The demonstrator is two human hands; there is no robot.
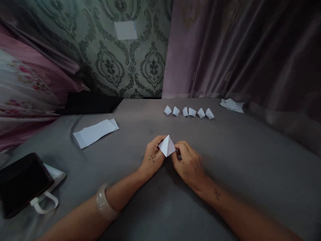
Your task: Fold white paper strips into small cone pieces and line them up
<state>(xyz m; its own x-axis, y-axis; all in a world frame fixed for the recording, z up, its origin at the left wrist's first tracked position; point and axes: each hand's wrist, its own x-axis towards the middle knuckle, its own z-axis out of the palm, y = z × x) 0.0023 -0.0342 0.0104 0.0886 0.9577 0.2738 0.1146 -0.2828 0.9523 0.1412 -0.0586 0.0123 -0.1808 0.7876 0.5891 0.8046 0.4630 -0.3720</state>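
Observation:
A small white folded paper piece point(167, 146), shaped like a triangle, is held between both hands low over the grey cloth surface point(225, 167). My left hand point(153, 160) pinches its left edge with closed fingers. My right hand point(188, 164) pinches its right edge, fingers curled. A pale bangle sits on my left wrist. Beyond the hands, a row of several small folded white paper pieces point(189, 112) lies on the cloth.
A white paper strip stack point(95, 132) lies at the left. More white paper point(232, 105) rests at the back right by the purple curtain point(238, 50). A black phone or tablet point(21, 182) with a white strap sits at the near left.

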